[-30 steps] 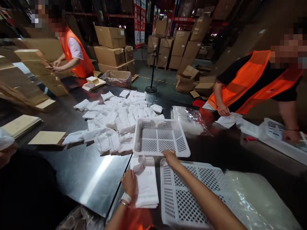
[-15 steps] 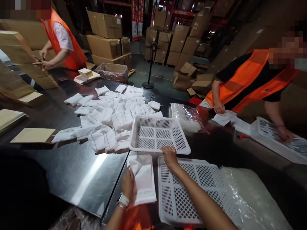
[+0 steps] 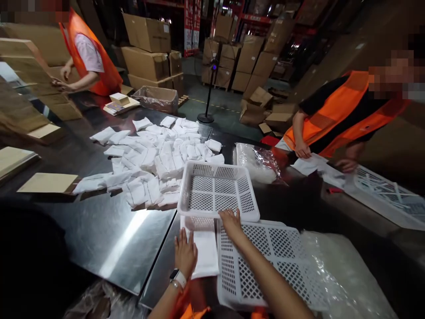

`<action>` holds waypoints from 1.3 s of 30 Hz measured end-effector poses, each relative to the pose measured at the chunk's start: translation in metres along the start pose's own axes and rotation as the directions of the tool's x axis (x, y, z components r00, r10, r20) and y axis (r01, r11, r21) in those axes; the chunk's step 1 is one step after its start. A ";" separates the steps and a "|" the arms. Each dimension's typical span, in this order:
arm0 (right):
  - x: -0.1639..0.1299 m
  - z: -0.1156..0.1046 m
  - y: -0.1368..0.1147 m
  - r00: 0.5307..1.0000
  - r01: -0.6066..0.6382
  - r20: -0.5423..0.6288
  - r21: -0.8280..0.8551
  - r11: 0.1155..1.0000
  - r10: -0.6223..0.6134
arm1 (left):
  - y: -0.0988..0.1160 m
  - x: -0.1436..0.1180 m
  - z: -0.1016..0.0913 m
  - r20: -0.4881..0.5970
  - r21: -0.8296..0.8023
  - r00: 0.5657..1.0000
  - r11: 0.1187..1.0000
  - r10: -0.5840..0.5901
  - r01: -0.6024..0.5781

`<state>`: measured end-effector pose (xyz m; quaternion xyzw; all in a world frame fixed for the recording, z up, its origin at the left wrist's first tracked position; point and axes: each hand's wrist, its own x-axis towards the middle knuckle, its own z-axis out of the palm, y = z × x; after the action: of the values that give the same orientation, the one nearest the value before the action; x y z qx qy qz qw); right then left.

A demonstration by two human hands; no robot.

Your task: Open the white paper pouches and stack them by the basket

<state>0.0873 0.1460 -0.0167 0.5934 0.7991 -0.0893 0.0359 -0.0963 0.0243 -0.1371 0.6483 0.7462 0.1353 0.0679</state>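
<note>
Left hand (image 3: pixel 186 253) lay flat, fingers spread, on white packet stack (image 3: pixel 206 252) (long axis near-to-far). Right hand (image 3: pixel 231 223), fingers curled over the near rim of the small basket (image 3: pixel 217 191), just far-right of the stack; large basket (image 3: pixel 265 261) touching the stack's right.
</note>
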 end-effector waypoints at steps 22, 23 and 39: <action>-0.024 0.000 0.006 0.989 -0.026 -0.145 0.024 0.999 0.030 | 0.022 0.022 -0.006 0.087 -0.044 0.995 0.998 0.051 -0.047; -0.030 0.000 0.009 0.982 -0.035 -0.185 0.033 0.999 0.041 | 0.021 0.022 -0.009 0.075 -0.044 0.996 0.998 0.045 -0.042; -0.280 0.125 0.053 0.794 -0.298 -0.484 0.220 0.929 0.369 | 0.014 -0.071 -0.013 0.028 -0.023 0.783 0.784 0.621 -0.620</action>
<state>0.2142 -0.1261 -0.0993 0.7281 0.6538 0.0286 -0.2040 -0.0763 -0.0453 -0.1260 0.8593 0.4896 0.1436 0.0362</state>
